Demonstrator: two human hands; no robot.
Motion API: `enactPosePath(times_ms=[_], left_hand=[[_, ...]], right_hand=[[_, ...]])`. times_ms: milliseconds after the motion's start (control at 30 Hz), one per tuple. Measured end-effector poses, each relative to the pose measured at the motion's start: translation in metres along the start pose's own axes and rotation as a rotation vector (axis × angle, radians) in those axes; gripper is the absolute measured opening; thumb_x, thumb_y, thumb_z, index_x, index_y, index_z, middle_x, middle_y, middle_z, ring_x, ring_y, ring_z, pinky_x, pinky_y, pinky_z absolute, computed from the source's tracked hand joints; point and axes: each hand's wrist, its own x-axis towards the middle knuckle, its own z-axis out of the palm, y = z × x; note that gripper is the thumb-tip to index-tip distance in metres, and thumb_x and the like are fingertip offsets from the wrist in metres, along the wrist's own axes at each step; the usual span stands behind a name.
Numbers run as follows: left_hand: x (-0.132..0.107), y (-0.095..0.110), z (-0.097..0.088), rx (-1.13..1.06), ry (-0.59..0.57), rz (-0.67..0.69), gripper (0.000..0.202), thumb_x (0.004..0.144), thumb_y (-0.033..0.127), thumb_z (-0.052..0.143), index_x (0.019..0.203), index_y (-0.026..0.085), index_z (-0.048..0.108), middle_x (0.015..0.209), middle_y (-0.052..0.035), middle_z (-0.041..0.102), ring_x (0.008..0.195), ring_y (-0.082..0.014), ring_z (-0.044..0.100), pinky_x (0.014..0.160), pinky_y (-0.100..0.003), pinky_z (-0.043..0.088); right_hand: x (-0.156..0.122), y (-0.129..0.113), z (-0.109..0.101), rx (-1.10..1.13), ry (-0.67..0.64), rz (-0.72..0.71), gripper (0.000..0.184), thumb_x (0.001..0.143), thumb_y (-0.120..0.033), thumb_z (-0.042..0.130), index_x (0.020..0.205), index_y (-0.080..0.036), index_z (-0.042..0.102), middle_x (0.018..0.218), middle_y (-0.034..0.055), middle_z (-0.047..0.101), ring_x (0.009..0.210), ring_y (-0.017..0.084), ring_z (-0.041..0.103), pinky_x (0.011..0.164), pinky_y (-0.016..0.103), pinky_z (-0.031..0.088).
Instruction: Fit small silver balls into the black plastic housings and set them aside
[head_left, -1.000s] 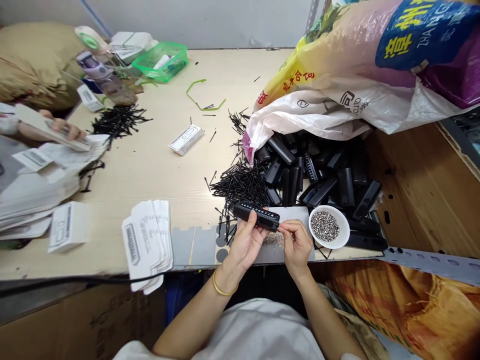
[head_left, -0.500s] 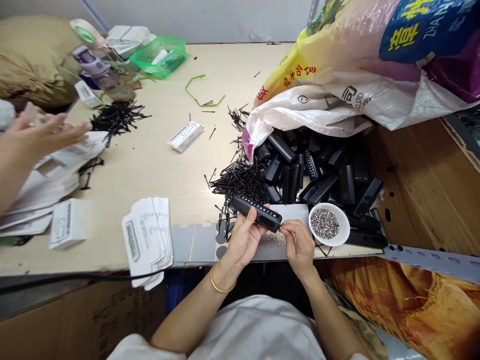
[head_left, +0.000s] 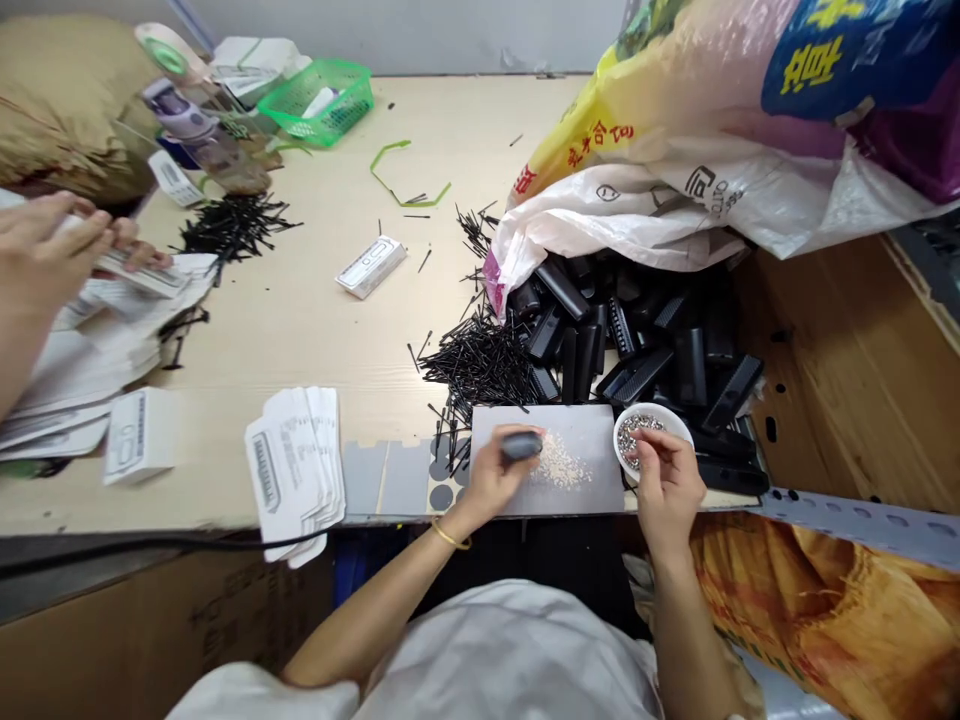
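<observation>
My left hand (head_left: 491, 484), with a yellow bangle on its wrist, is closed around a black plastic case (head_left: 520, 446). The case is seen nearly end-on, above a grey mat (head_left: 551, 418). My right hand (head_left: 670, 485) has its fingertips at a white bowl (head_left: 685, 430) of small shiny metal parts (head_left: 631, 430). Its thumb and fingers are drawn together; anything between them is too small to make out. Pale crumbs or grains (head_left: 562, 465) lie scattered over the mat between my hands. Behind the mat spreads a pile of thin black stick-like pieces (head_left: 484, 360).
More black cases (head_left: 645, 370) spill from a large printed sack (head_left: 622, 215) at right. White cards (head_left: 296, 470) overhang the front edge, crossed by a black cable (head_left: 187, 543). Another person's hands (head_left: 56, 245) handle white boxes at left. A small box (head_left: 371, 266) lies mid-table.
My right hand has left the black case and moved right to the bowl. My left hand has turned the case from lengthwise to end-on. The other person's hands have come down onto a box.
</observation>
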Motion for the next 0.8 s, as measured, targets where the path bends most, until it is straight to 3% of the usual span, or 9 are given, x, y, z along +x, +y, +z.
enactPosePath(times_ms=[133,267,333,433,500,567,667,733,800], left_hand=[[0.017,-0.012,0.007,-0.125,0.018,-0.160,0.056,0.065,0.036,0.082,0.108,0.019,0.052,0.104,-0.0104,0.068,0.097,-0.0239,0.066,0.088,-0.039,0.051],[0.028,0.000,0.012,-0.124,-0.015,-0.185,0.050,0.068,0.038,0.080,0.105,0.018,0.052,0.106,-0.0120,0.067,0.098,-0.0263,0.066,0.085,-0.040,0.052],[0.042,0.011,-0.002,0.005,0.046,-0.106,0.047,0.071,0.040,0.077,0.103,0.015,0.054,0.106,-0.0137,0.066,0.094,-0.0271,0.066,0.082,-0.042,0.052],[0.077,0.035,-0.047,0.171,0.259,0.058,0.046,0.069,0.034,0.077,0.103,0.014,0.052,0.109,-0.0129,0.062,0.101,-0.0262,0.061,0.092,-0.044,0.047],[0.102,0.052,-0.076,0.346,0.445,0.156,0.053,0.064,0.022,0.080,0.107,0.012,0.051,0.117,-0.0139,0.057,0.119,-0.0287,0.050,0.107,-0.045,0.034],[0.117,0.063,-0.087,0.732,0.546,0.293,0.069,0.061,0.017,0.080,0.120,0.008,0.046,0.129,-0.0190,0.048,0.132,-0.0345,0.035,0.114,-0.046,0.019],[0.115,0.052,-0.052,1.108,0.396,0.500,0.058,0.075,0.025,0.070,0.123,0.003,0.047,0.127,-0.0227,0.047,0.126,-0.0368,0.037,0.111,-0.051,0.019],[0.102,0.025,-0.003,1.122,0.136,0.476,0.028,0.084,0.032,0.060,0.099,0.008,0.060,0.095,-0.0154,0.060,0.094,-0.0294,0.056,0.095,-0.046,0.039],[0.088,-0.006,0.046,1.137,-0.088,0.425,0.024,0.077,0.035,0.067,0.082,0.013,0.062,0.084,-0.0134,0.062,0.085,-0.0295,0.058,0.089,-0.044,0.042]], right_hand=[[0.008,0.045,-0.018,-0.328,-0.209,0.026,0.040,0.096,-0.046,0.040,0.099,-0.013,0.063,0.095,0.0084,0.062,0.084,0.016,0.058,0.074,0.027,0.043],[0.013,0.066,-0.010,-0.534,-0.329,0.095,0.043,0.090,-0.047,0.035,0.089,-0.014,0.062,0.093,0.0096,0.059,0.087,0.020,0.052,0.060,0.026,0.031],[0.014,0.069,-0.005,-0.568,-0.352,0.107,0.039,0.088,-0.043,0.036,0.082,-0.014,0.060,0.089,0.0091,0.057,0.085,0.020,0.050,0.059,0.025,0.027],[0.015,0.069,-0.003,-0.569,-0.349,0.065,0.035,0.088,-0.040,0.036,0.079,-0.014,0.058,0.085,0.0093,0.055,0.083,0.019,0.048,0.061,0.026,0.028],[0.015,0.070,-0.003,-0.574,-0.336,0.034,0.037,0.090,-0.041,0.034,0.078,-0.014,0.057,0.083,0.0100,0.054,0.083,0.020,0.047,0.063,0.027,0.031],[0.016,0.071,-0.004,-0.561,-0.313,0.030,0.040,0.092,-0.043,0.032,0.078,-0.014,0.056,0.082,0.0103,0.055,0.083,0.020,0.048,0.066,0.028,0.034],[0.018,0.067,-0.006,-0.462,-0.252,0.101,0.045,0.090,-0.050,0.033,0.081,-0.013,0.056,0.079,0.0094,0.057,0.073,0.018,0.050,0.065,0.027,0.037],[0.018,0.061,-0.009,-0.352,-0.208,0.190,0.045,0.087,-0.053,0.039,0.082,-0.013,0.057,0.077,0.0077,0.059,0.065,0.014,0.051,0.063,0.025,0.039],[0.016,0.055,-0.013,-0.237,-0.171,0.265,0.043,0.085,-0.053,0.046,0.085,-0.012,0.058,0.079,0.0066,0.060,0.064,0.012,0.053,0.064,0.023,0.042]])
